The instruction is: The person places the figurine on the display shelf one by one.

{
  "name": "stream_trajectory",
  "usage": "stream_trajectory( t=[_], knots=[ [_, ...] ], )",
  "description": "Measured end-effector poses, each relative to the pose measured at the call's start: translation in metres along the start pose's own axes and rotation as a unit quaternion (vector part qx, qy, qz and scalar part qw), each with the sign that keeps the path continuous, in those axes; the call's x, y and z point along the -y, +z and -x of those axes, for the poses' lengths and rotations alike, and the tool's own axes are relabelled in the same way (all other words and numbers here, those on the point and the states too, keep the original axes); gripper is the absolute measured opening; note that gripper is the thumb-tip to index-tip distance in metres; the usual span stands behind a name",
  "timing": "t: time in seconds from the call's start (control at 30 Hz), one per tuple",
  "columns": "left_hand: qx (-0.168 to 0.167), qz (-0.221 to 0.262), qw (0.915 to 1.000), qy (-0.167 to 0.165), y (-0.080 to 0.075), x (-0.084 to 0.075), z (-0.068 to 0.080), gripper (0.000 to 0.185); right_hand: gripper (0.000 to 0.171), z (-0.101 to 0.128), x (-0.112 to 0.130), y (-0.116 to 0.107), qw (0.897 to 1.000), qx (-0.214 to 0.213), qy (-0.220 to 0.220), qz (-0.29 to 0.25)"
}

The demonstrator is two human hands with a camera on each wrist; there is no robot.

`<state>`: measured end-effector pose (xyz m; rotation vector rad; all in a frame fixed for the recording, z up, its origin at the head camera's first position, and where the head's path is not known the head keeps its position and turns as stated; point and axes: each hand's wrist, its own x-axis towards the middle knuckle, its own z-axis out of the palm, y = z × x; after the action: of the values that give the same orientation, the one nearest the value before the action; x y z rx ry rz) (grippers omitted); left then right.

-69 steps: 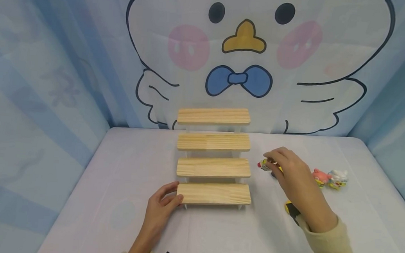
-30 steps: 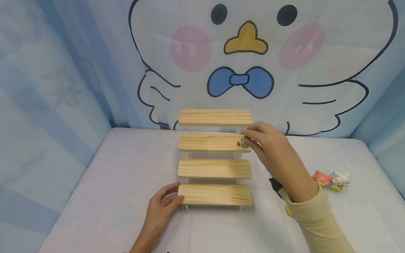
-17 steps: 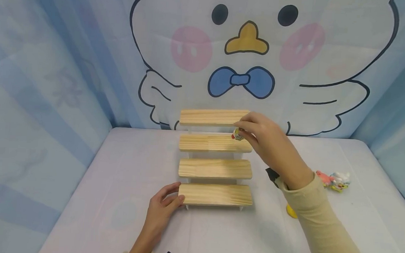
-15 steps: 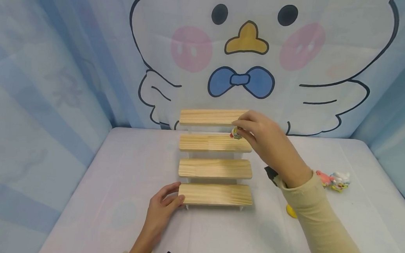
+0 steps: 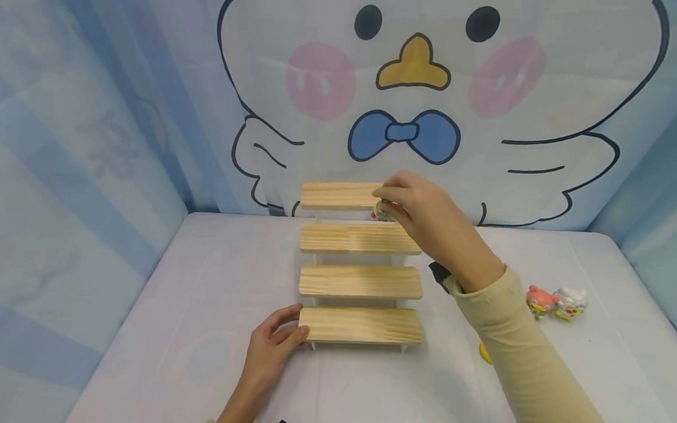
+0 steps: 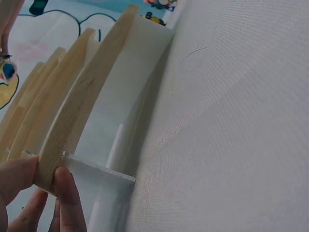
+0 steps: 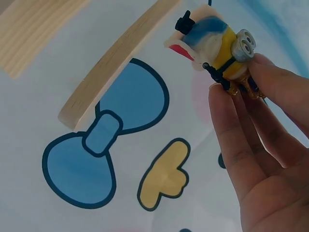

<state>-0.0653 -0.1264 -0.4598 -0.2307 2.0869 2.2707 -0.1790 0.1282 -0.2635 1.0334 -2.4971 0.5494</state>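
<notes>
Four wooden steps (image 5: pixel 360 280) stand on a white table (image 5: pixel 188 332) before a cartoon-bird curtain (image 5: pixel 412 79).

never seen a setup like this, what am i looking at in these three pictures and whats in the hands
There is no machine here: a person works with two bare hands and wears three cameras. The wide picture comes from a camera on the head, looking down at a table. The other two come from cameras on the wrists, so each shows its own hand up close.

On the table stands a wooden stepped shelf with four boards. The left hand grips the end of the lowest board. The right hand pinches a small yellow toy figure near the top board. Two more toys lie to the right, and a yellow thing peeks out beside the sleeve.
</notes>
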Motion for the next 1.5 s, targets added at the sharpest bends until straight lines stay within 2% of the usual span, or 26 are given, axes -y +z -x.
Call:
stream_trajectory(
  t=[0.47,0.77,0.93,1.5],
  knots=[
    [0.001,-0.002,1.0000,-0.009,-0.001,0.003,-0.002,0.051,0.020,-0.024,-0.002,0.008,1.000,0.004,-0.018,-0.019],
    [0.002,0.001,1.0000,-0.006,-0.001,0.002,-0.001,0.053,0.020,-0.034,-0.008,0.021,1.000,0.006,-0.008,-0.018],
    [0.002,0.006,0.9999,-0.012,-0.001,0.003,-0.001,0.054,0.023,-0.040,-0.010,0.024,1.000,0.005,-0.017,-0.019],
    [0.002,0.010,0.9999,-0.012,-0.001,0.004,-0.003,0.053,0.026,-0.063,-0.003,0.035,0.999,0.028,-0.006,-0.020]
  ],
)
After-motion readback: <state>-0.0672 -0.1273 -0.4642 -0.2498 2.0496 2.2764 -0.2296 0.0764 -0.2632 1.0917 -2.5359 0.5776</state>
